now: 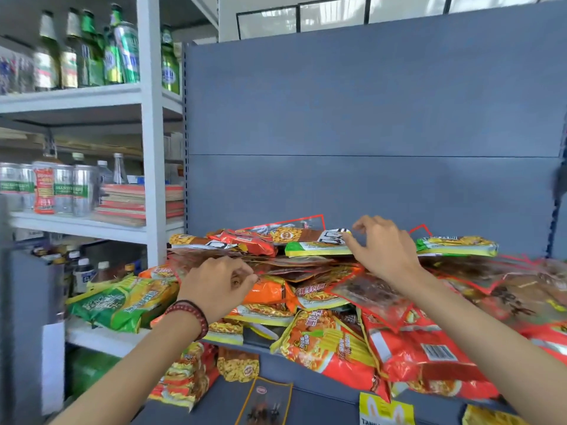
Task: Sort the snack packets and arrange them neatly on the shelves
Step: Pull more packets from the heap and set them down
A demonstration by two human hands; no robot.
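Grey panel (368,118) behind heaped packets (337,342) (labels blurred, overlapping).

We see snack packets (322,342) of shiny, crinkly plastic. The grey back panel (368,118) looks smooth and dull. The green bottles (89,50) are shiny glass, and the cans (81,188) are shiny metal.

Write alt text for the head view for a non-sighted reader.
Two bare hands work a jumbled pile of snack packets in a grey shelf unit: the left hand pinches flat brown packets, the right hand touches a green-edged packet on top. Bottles and cans stand on white shelving at left.
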